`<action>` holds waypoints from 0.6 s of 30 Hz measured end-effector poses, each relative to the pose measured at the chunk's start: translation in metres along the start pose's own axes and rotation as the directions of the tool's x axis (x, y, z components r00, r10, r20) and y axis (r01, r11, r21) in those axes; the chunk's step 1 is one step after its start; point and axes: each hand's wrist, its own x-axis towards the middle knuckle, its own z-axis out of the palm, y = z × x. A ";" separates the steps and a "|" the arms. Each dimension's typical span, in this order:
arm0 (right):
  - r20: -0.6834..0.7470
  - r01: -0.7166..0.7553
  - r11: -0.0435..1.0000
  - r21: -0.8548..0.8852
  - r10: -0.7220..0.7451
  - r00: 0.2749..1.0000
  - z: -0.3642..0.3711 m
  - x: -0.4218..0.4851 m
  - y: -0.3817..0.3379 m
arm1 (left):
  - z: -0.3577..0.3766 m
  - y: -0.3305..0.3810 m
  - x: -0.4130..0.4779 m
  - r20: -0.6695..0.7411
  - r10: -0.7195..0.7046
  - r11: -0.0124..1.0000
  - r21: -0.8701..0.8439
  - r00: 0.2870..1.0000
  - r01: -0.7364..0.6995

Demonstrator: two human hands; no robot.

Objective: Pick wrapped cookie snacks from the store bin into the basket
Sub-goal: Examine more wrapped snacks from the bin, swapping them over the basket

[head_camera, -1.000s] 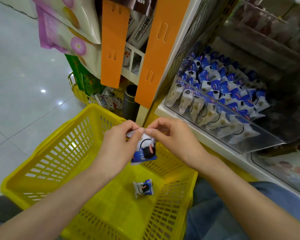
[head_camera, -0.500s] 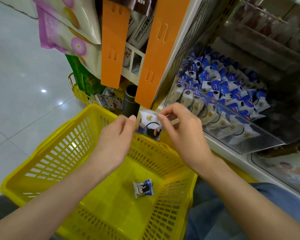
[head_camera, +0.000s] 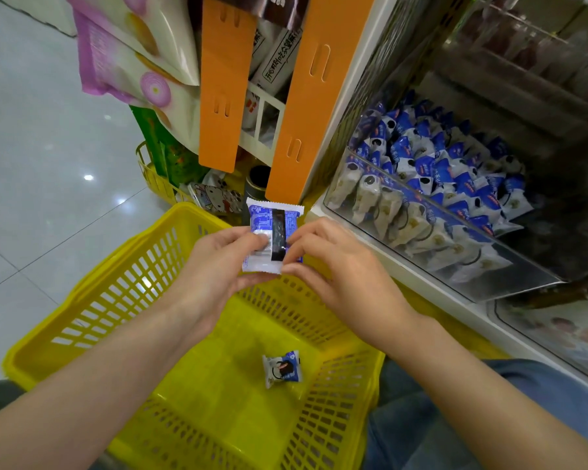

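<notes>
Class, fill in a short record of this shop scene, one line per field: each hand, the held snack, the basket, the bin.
held snack: seam side facing camera, above far end of basket
left hand: pinches its left side
right hand: pinches its right side
basket: yellow, loose snack on its floor
bin: clear front, heaped with blue-and-white snacks

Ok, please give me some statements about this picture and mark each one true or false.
1. The left hand and the right hand both hold one wrapped snack. True.
2. The basket is red. False: it is yellow.
3. A second snack lies on the basket floor. True.
4. The store bin is empty. False: it holds many wrapped snacks.
</notes>
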 end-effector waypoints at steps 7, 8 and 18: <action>0.224 -0.559 0.560 0.611 0.555 0.801 0.004 0.010 0.005 | 0.006 -0.007 -0.002 0.049 0.116 0.963 0.238 0.992 -0.124; 0.266 -0.568 0.499 0.655 0.551 0.791 0.004 0.011 0.004 | 0.007 -0.009 -0.002 0.060 0.125 0.951 0.277 0.990 -0.137; 0.228 -0.554 0.586 0.591 0.538 0.812 0.017 0.005 -0.003 | -0.001 -0.027 -0.004 0.186 0.515 0.544 0.683 0.837 -0.487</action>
